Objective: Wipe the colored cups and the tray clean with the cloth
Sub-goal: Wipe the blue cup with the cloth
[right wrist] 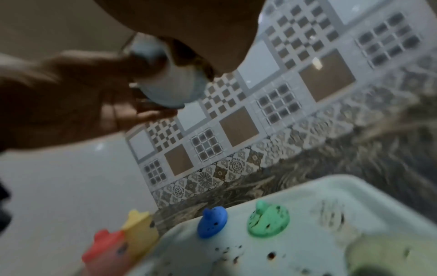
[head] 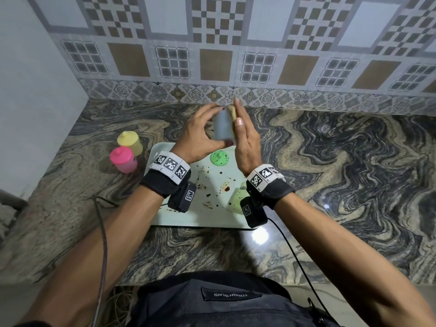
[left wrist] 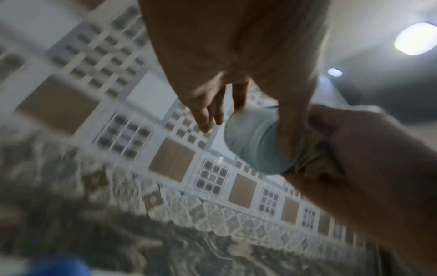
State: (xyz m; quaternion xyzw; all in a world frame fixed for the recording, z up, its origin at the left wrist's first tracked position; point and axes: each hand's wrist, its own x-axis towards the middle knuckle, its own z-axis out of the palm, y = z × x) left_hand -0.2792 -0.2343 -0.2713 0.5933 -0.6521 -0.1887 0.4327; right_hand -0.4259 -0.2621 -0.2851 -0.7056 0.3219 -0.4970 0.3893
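Observation:
A pale blue cup [head: 223, 127] is held up above the tray [head: 162, 149]. My left hand [head: 207, 128] grips it from the left, fingers over its far end and thumb at its near end. My right hand [head: 238, 114] holds a yellowish cloth [head: 232, 112] against the cup's right side, thumb over it. In the left wrist view the cloth [left wrist: 309, 164] is bunched at the cup's [left wrist: 250, 140] rim. The tray carries dark stains, a speckled green lid [head: 220, 158], a blue lid [right wrist: 211, 222] and a pale green cup [head: 236, 200] lying on its side.
A yellow cup [head: 130, 142] and a pink cup [head: 123, 160], both lidded, stand on the marbled counter [head: 330, 161] left of the tray. A tiled wall [head: 212, 62] closes the back and a plain wall the left. Cables hang off the front edge.

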